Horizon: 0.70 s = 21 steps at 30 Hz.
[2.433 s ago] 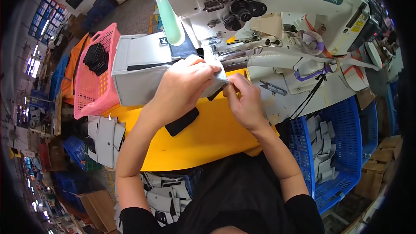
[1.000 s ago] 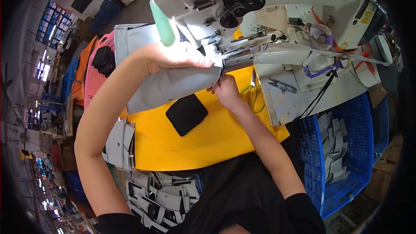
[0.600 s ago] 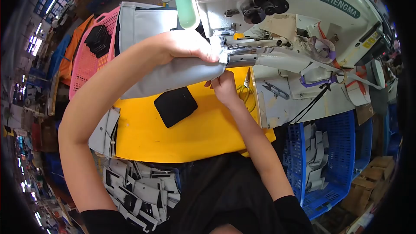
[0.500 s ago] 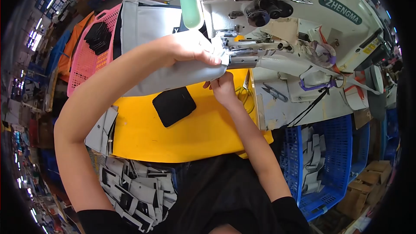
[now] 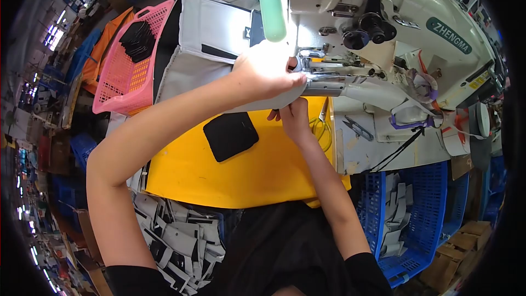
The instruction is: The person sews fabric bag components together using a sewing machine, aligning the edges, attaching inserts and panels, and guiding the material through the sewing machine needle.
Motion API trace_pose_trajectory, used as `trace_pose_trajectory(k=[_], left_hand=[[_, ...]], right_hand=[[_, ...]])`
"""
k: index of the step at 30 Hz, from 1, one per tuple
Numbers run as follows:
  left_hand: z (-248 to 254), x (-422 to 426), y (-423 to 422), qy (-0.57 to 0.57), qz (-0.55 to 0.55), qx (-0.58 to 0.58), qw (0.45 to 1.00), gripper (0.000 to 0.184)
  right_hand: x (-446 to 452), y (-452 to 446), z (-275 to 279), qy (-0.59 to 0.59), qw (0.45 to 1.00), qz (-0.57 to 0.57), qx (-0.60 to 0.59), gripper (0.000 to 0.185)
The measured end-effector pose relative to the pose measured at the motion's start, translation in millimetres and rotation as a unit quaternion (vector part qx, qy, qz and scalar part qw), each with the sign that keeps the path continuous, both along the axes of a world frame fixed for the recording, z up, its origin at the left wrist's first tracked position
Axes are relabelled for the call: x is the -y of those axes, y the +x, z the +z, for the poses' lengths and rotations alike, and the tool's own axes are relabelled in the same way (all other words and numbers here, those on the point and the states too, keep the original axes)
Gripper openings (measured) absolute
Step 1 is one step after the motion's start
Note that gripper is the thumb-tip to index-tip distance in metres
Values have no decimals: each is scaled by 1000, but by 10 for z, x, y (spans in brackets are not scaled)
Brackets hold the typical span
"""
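A large grey fabric bag (image 5: 211,24) with a dark label lies at the arm of the sewing machine (image 5: 329,82). My left hand (image 5: 268,74) is closed on the bag's edge beside the needle area, thumb on top; bright lamp light washes out part of it. Below that edge, my right hand (image 5: 296,120) has its fingers curled up against the underside of the fabric, fingertips partly hidden. On the yellow table cover (image 5: 246,181) lies a black fabric square (image 5: 231,136), left of my right forearm.
Yellow-handled scissors (image 5: 322,126) and thread snips (image 5: 359,129) lie to the right. A pink basket (image 5: 118,85) holds black pieces (image 5: 138,43). Grey pieces (image 5: 181,235) are heaped below the table; a blue crate (image 5: 419,214) stands right. A green lamp (image 5: 272,11) hangs above.
The view has shifted, so most things sit farther right. The grey bag has turned and folded, showing more of its side and a dark slot. Both hands stay at its edge.
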<state>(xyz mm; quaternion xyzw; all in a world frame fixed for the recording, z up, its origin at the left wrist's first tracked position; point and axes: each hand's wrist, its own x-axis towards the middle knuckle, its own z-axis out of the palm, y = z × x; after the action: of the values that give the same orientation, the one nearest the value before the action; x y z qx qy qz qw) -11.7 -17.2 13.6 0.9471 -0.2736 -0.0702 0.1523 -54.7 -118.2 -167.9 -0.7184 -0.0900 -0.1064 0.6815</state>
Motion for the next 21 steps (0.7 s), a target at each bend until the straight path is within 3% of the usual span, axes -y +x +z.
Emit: trace_pose_trajectory(k=[5, 8, 10, 13, 16, 21], left_hand=[[37, -39, 94, 42, -46, 5, 998, 74], [108, -39, 198, 36, -97, -78, 992, 70], [131, -57, 231, 13, -93, -93, 991, 68], [156, -75, 266, -33, -82, -128, 988, 63], [177, 13, 296, -93, 19, -226, 969, 41], [194, 32, 365, -26, -42, -148, 988, 43]], right_hand=[[-31, -59, 21, 70, 997, 26, -1, 24], [-36, -100, 74, 98, 994, 43, -11, 28], [-43, -126, 140, 118, 991, 57, -38, 38], [-3, -171, 219, 127, 986, 67, -81, 37], [79, -252, 348, 130, 982, 79, -115, 36], [236, -342, 646, 116, 977, 108, -145, 34]])
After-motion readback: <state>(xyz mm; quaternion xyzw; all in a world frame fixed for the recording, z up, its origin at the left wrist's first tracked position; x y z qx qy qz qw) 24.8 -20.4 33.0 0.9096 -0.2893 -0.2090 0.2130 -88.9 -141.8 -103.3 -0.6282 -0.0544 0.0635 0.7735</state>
